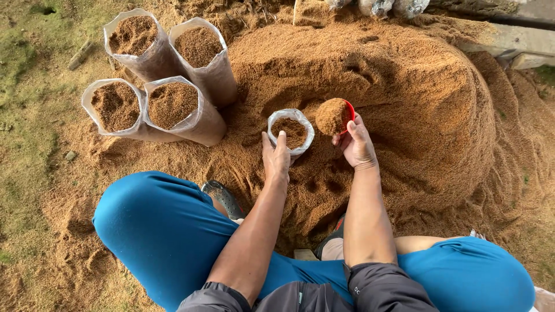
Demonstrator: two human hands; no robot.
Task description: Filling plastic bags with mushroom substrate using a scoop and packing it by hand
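Thin clear plastic bag (291, 132), part-filled w/ sawdust & standing in the sawdust pile (416, 98), looks floppy, so left hand (276, 157) pinches its near rim open while right hand (356, 141) grips a heaped red scoop (336, 115) just beside the mouth – loose, spill-prone

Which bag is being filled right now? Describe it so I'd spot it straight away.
Start at the big sawdust mound. At its near foot stands a small clear plastic bag, gripped by the left hand. Unlike the four full bags grouped to the left, it stands alone beside the red scoop.
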